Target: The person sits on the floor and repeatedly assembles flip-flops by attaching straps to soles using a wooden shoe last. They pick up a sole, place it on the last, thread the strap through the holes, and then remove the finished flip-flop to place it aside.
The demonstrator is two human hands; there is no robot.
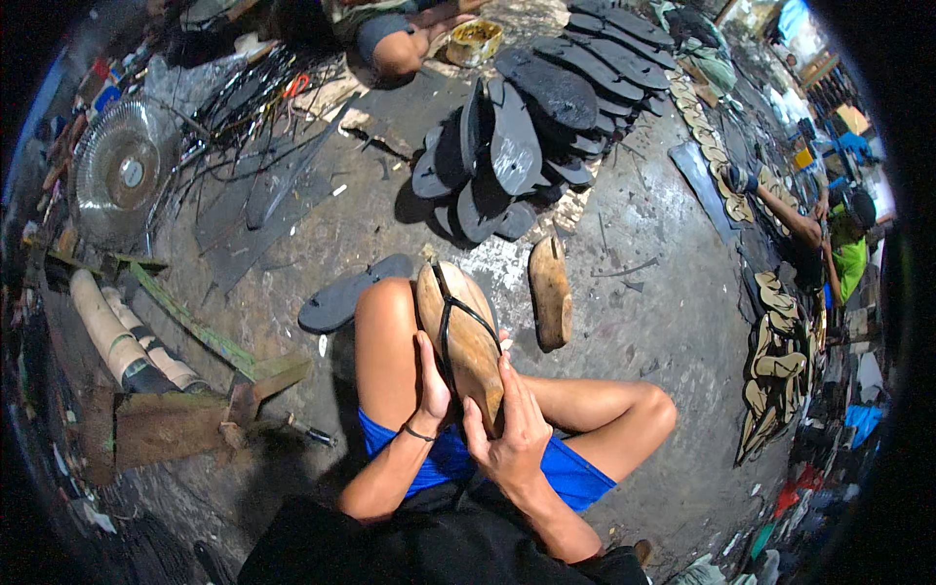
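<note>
A wooden shoe last, shaped like a foot, is tilted up above my lap with its toe end away from me. A black thong strap runs over it, and a thin dark sole edge shows behind its right side. My left hand grips the last's left side; most of its fingers are hidden behind. My right hand is closed around the heel end, thumb on the near side and fingers along the right edge. A second wooden last lies on the floor just right of it. A loose dark sole lies left, beside my knee.
A large pile of black soles stands ahead. A tan pot is near another person's knee. At left are a fan and a wooden frame. Finished-looking tan sandals lie right, near a person in green.
</note>
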